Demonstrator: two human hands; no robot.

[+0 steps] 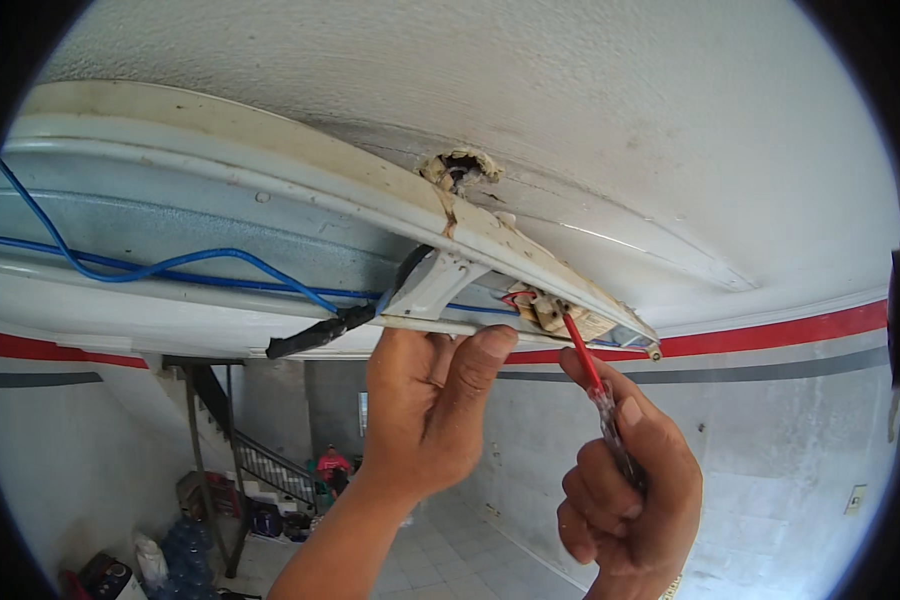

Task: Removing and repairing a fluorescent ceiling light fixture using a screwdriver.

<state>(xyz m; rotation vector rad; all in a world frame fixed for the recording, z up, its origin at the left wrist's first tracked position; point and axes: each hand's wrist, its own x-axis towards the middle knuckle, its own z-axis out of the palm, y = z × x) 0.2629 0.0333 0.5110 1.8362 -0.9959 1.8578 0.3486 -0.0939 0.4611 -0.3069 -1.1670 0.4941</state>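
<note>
Spreading above us is a white ceiling (710,150), and below it stands a wall (770,430) with a red stripe (790,328). From the left edge to right of centre, a long, cream-edged metal housing (270,160) lies close under the ceiling, its channel open to us. Blue wires (235,252) run along that channel. We have both bare hands raised to the housing. Our right hand (660,490) is closed around the handle of a screwdriver (587,360), clear at the grip and red along the shaft, which tilts up and left. Our left hand (425,410) is at the lower edge, fingers curled and thumb up; we cannot tell whether it grips the metal. Beside it, a black-taped bundle (320,330) pokes out over the edge. Toward the housing's right end sits a pale block (585,322), with the screwdriver's tip at it. A short red wire (515,297) loops at the block's left.
</note>
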